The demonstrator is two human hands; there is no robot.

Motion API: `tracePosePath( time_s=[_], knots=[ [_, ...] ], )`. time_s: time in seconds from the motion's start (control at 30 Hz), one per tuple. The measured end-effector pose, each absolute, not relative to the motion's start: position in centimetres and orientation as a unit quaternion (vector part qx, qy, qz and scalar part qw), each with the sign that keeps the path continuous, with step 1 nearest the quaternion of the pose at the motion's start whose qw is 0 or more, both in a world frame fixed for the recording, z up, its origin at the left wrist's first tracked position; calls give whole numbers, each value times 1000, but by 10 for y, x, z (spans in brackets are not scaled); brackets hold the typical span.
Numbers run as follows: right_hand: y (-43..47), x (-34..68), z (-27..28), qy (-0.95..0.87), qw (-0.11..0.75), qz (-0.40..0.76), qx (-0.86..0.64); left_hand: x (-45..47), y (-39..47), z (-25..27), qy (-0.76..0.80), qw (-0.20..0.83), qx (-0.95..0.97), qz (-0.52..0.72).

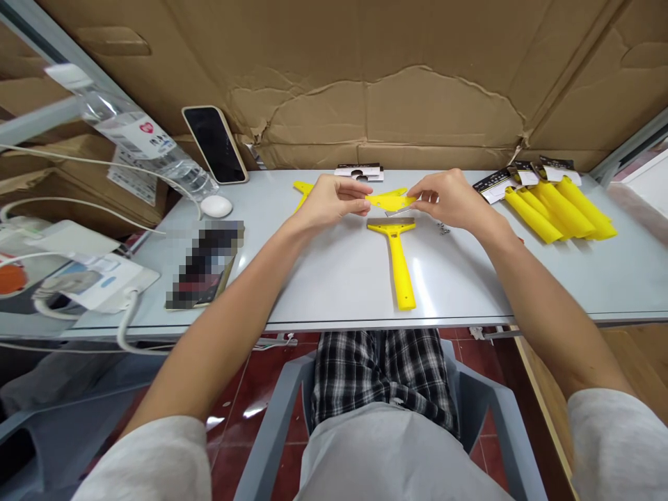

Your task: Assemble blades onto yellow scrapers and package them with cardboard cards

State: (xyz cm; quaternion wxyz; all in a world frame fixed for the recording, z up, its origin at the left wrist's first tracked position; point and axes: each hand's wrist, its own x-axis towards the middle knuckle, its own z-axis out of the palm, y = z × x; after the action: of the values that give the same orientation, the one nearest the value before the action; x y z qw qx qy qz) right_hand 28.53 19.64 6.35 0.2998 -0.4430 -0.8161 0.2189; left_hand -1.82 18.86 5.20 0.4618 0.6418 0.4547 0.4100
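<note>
While both hands meet above the table (pixel 334 285), the left hand (pixel 334 198) pinches one end of a yellow scraper part (pixel 385 201) between thumb and fingers. Opposite it, the right hand (pixel 447 198) has its thumb and fingertips closed on a thin metal strip (pixel 399 211), which lies along the near edge of that part. Whether the right fingertips also press on the yellow plastic is too small to tell, as is whether the strip touches it.

Just below the grip, on the person's side, lies a whole scraper (pixel 401 271), its blade edge toward the hands and its handle toward the person. Beside the right hand, on its near side, sits a small heap of screws (pixel 443 228). Behind the left wrist another yellow piece (pixel 301 188) shows partly, and beyond the grip lie some cards (pixel 360 170). Well to the right of the grip, yellow handles (pixel 561 209) with dark tags rest in a row.

The step in hand looks like lining up the strip with the scraper part, with fastening not yet done. The next move likely calls for the left hand to steady the plastic while the right seats the strip squarely, fingertips clear of any sharp edge; a slip could set it crooked.
</note>
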Motion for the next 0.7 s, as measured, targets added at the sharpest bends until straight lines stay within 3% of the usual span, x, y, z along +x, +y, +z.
tracePosePath(
  time_s=[0.23,0.7],
  knots=[
    [196,287,65,-825,285,222,-435,-21,195,46,451,393,709,373],
    [191,286,67,-859,173,192,-443,-31,207,34,386,245,837,300]
  ],
)
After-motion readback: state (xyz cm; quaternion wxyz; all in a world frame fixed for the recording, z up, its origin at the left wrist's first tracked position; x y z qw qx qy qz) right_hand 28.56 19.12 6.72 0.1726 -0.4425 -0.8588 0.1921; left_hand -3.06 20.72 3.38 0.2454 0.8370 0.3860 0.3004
